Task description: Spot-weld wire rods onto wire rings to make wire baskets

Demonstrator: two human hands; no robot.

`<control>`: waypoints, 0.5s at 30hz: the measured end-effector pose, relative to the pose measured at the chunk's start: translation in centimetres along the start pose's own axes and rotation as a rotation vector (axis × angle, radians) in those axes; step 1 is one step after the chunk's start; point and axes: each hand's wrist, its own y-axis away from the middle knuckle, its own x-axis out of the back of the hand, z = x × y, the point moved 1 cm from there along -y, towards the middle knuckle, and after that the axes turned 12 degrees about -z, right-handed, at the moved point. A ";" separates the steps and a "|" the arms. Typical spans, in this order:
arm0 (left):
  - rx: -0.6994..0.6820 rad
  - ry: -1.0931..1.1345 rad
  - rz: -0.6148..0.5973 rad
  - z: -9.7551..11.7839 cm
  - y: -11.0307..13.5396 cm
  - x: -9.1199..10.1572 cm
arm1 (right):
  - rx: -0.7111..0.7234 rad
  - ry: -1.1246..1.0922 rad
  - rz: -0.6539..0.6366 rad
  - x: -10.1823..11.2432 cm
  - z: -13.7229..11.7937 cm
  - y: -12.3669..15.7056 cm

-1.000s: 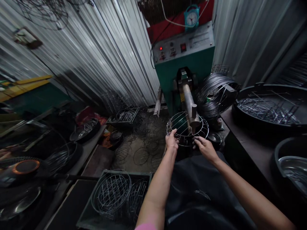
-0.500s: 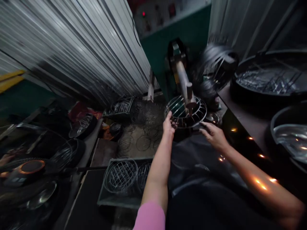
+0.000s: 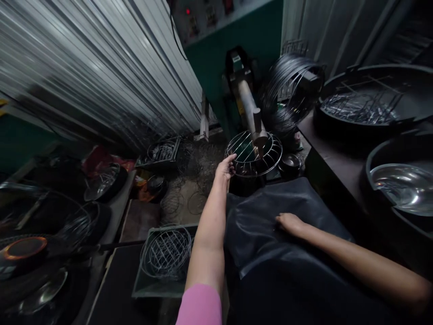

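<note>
The left hand is closed on the near left rim of a round, silvery metal wire rack, thumb on top and the other fingers curled beneath. The rack lies just ahead and to the right of that hand, roughly level. Above it, farther forward from the left hand, a thick, grey cylindrical metal arm with a brownish tip reaches down from a green box-shaped machine; whether the tip touches the wires cannot be told.

The right hand is apart from the rack, nearer the body, its fingers curled in over a black, leather-like apron; whether anything is inside it cannot be told.

Ahead of the right hand stands a coil of dark, shiny wire. To its right, a dark flat worktop carries a wide, black round pan with short metal wire pieces in it. Left of and nearer than the left hand, a green rectangular bin holds round grey wire grids.
</note>
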 end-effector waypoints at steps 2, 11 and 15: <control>0.005 0.017 -0.013 -0.2 0.8 -0.3 | -0.001 -0.080 0.035 -0.2 1.0 1.1; 0.132 0.036 0.010 -1.1 0.4 -0.3 | -0.016 -0.457 0.440 -1.7 2.7 6.7; 0.130 0.037 -0.016 -1.1 0.4 -0.6 | 0.003 -0.581 0.540 -1.4 2.9 7.7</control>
